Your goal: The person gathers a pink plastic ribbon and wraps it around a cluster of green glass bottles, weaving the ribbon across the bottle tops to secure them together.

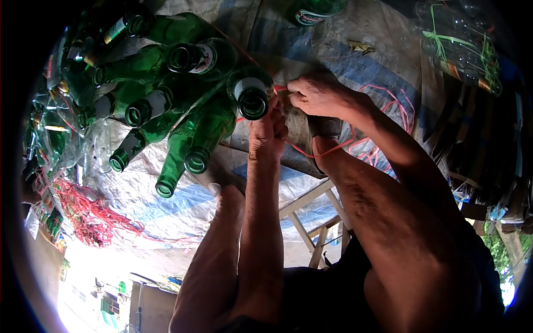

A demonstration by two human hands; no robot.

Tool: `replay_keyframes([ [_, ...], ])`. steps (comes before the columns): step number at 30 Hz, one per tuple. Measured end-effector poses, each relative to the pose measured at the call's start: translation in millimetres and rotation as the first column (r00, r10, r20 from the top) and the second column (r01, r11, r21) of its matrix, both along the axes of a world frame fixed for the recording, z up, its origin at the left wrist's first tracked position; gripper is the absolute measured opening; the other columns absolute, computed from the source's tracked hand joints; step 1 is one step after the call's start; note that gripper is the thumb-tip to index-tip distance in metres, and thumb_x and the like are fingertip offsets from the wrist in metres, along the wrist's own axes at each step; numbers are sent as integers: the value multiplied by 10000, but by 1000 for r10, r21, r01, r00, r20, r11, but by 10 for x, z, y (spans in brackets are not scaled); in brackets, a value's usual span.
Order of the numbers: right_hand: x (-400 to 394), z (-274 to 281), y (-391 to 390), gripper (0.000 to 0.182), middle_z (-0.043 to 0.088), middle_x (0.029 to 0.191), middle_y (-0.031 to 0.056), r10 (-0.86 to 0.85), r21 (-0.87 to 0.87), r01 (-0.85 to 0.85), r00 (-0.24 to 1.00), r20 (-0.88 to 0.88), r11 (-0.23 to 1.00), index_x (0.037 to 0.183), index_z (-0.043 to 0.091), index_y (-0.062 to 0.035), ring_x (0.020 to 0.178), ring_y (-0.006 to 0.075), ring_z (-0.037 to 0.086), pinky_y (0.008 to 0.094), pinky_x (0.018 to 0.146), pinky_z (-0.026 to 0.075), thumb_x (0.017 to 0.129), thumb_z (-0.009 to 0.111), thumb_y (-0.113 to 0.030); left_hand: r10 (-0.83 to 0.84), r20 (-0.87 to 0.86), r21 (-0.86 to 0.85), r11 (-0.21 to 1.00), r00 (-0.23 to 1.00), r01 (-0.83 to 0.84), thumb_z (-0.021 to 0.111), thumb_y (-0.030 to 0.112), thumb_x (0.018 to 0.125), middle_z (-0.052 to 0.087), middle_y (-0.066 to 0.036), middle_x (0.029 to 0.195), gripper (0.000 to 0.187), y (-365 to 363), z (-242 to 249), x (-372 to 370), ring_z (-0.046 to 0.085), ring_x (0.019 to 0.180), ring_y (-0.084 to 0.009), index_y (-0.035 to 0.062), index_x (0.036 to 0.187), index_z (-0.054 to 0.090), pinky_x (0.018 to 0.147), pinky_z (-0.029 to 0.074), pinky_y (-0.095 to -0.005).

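A cluster of green glass bottles [189, 125] leans together, necks pointing toward me, with red string [319, 154] running along its right side. My left hand [268, 126] is closed around the string, right below the mouth of the nearest bottle [248, 83]. Its fingertips are partly hidden behind that bottle. Just to the right, my right hand [317, 95] pinches a strand of the same string, fingers curled in. From there the string loops down past my foot and right leg. Any knot between the hands is too small to make out.
Loose red string [94, 213] lies tangled at left, beside clear and green bottles. Another green bottle [319, 14] is at the top. Clear bottles bound with green ties [458, 41] lie upper right, near dark stacked material [477, 127]. A striped sheet [366, 53] covers the ground.
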State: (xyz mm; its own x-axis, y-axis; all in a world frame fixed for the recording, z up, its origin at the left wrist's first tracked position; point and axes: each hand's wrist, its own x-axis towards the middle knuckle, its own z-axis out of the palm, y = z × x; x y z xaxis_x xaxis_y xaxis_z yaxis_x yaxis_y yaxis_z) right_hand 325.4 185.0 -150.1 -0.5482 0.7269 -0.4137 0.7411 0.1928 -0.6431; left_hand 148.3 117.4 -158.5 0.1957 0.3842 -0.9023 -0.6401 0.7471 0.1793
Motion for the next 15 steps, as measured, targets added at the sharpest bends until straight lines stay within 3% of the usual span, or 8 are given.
replay_keyframes([
  [5,96,30,-10,253,619,668,239,-81,64,78,996,38,995,694,645,-1,595,425,617,495,568,482,838,596,-204,-22,-16,11,1000,1000,22,740,326,957,305,127,547,237,-17,-36,-23,217,422,-48,191,827,595,423,159,-260],
  [9,80,36,41,225,606,672,242,-186,99,179,980,65,979,709,653,-29,588,425,609,490,538,464,838,596,-204,8,-61,42,999,998,-5,741,260,964,294,126,552,273,-13,-19,-28,222,421,-43,220,774,549,417,164,-263],
  [13,100,-169,179,263,670,732,185,-107,252,85,991,77,964,925,780,-105,640,345,661,432,582,516,950,683,-348,108,-51,118,988,993,-101,747,187,961,280,128,558,354,-46,-93,-144,223,424,-39,244,719,495,420,159,-266],
  [14,78,-139,267,288,701,781,165,-13,301,-30,990,140,953,891,779,-123,704,353,686,449,621,540,969,650,-368,139,-107,82,988,985,-130,765,182,948,273,133,566,370,-9,-28,-142,212,422,-39,247,707,493,428,151,-266],
  [15,25,-90,350,293,704,783,162,-36,313,-16,986,163,950,882,777,-126,711,356,688,455,629,542,973,645,-371,153,-118,73,987,981,-145,770,178,944,271,135,567,374,-13,-16,-170,208,422,-38,250,706,491,429,150,-265],
])
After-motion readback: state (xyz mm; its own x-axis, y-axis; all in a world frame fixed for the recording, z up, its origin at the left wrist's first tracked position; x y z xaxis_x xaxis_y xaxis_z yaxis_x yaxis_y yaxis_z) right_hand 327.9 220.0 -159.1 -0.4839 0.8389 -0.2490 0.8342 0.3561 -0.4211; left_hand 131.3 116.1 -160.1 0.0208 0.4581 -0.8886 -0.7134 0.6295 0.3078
